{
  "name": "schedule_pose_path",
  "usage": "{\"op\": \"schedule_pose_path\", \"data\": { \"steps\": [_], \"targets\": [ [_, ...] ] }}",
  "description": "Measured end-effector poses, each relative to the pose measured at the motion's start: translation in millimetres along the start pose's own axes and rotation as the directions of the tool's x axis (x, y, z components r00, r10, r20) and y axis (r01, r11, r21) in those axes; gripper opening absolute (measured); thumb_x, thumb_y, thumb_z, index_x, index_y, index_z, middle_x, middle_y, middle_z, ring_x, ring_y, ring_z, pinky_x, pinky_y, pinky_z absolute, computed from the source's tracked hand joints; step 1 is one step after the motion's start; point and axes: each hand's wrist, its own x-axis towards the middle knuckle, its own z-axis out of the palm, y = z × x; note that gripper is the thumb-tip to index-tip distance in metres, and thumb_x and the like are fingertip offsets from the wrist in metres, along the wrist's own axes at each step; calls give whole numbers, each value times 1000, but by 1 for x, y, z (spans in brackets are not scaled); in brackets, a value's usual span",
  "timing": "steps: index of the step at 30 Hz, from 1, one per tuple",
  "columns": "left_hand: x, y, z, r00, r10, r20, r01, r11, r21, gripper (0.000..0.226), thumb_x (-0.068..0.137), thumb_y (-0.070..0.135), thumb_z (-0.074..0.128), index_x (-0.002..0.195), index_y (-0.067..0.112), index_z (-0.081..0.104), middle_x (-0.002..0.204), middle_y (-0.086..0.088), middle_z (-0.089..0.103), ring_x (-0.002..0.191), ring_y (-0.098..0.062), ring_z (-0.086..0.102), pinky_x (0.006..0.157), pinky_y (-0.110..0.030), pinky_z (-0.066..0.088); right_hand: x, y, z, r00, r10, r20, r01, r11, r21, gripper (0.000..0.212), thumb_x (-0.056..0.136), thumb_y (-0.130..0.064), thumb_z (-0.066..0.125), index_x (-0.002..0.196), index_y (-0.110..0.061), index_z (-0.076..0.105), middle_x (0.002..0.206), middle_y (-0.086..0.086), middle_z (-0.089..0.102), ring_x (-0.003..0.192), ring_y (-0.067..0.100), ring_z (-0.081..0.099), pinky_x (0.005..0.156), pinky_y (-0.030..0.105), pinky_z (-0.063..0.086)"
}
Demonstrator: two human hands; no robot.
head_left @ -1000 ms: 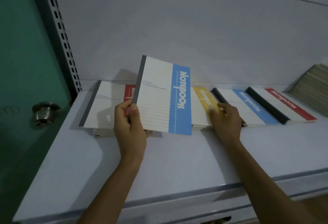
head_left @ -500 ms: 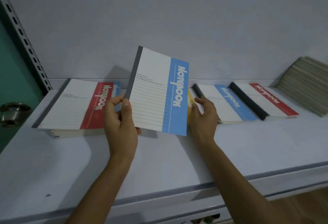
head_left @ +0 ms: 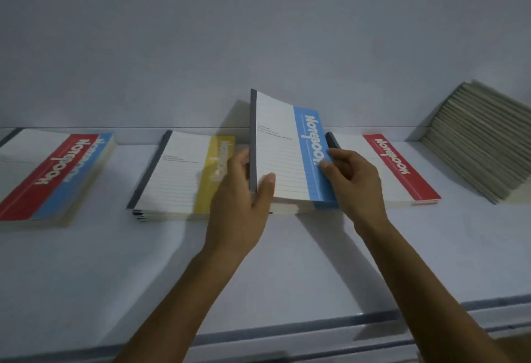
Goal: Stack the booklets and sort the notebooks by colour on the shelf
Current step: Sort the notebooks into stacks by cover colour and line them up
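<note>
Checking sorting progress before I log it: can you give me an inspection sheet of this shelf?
Surface: white shelf, grey front edge.
Job's things: blue notebook tilted over a blue-edged pile; yellow pile left of it; red notebook right of it; mixed pile far left, red over blue; booklets leaning far right.
Clutter: nothing seen.
Hands: left hand grips the blue notebook's spine edge; right hand pinches its striped edge.
Cables: nothing seen.
Surroundings: plain wall behind.
</note>
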Motion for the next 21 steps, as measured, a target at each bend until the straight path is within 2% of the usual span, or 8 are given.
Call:
{"op": "schedule_pose_path", "data": {
  "steps": [2,3,5,7,9,12,17,21],
  "targets": [
    [-1,-2,15,998,54,-9,-49,948,316,61,92,32,56,144,12,30,146,-6,41,131,-20,42,104,-34,40,8,17,0,997,-24,67,33,989,-143,46,91,-35,60,133,-20,47,126,-6,55,108,12,57,80,18,43],
    [-5,-3,22,992,123,-21,-100,885,456,58,92,32,56,142,10,36,148,-10,39,133,-26,40,105,-42,37,7,24,3,995,-60,82,75,980,-186,49,92,-34,60,135,-18,43,132,-1,52,117,16,53,88,21,40],
    [-11,-8,29,973,227,49,-212,782,586,45,88,33,55,127,11,57,141,-12,47,126,-31,47,102,-46,40,0,34,9,981,-152,117,176,956,-233,50,92,-31,59,137,-16,41,137,3,48,124,19,47,96,24,37],
    [-10,-13,32,960,229,164,-281,749,601,38,86,37,52,111,13,67,132,-10,56,119,-30,55,97,-45,44,-2,41,13,964,-212,158,246,937,-249,47,93,-28,59,135,-14,43,137,6,47,124,20,46,98,25,36],
    [-8,-16,32,959,192,210,-282,752,596,39,85,41,54,108,14,69,126,-6,62,115,-27,57,95,-45,46,2,43,12,964,-217,152,248,940,-232,44,92,-27,60,132,-13,47,135,6,47,123,20,46,97,26,38],
    [-9,-20,34,966,164,199,-253,746,617,40,82,42,60,109,15,69,122,-4,64,114,-26,58,95,-44,46,1,45,13,961,-224,159,253,949,-191,41,91,-29,61,127,-15,50,135,5,47,124,19,45,98,34,45],
    [-8,-21,35,962,201,185,-273,705,654,52,80,55,53,104,12,70,119,-8,65,108,-28,62,90,-42,48,2,46,14,958,-229,171,264,938,-224,39,89,-29,64,124,-15,53,134,5,46,125,18,41,97,29,41],
    [-10,-21,38,971,172,164,-238,713,659,49,78,53,60,104,12,69,118,-7,65,108,-29,61,87,-41,51,0,49,13,954,-221,201,265,937,-228,37,91,-34,58,124,-18,54,138,2,41,127,15,37,101,31,42]
  ]
}}
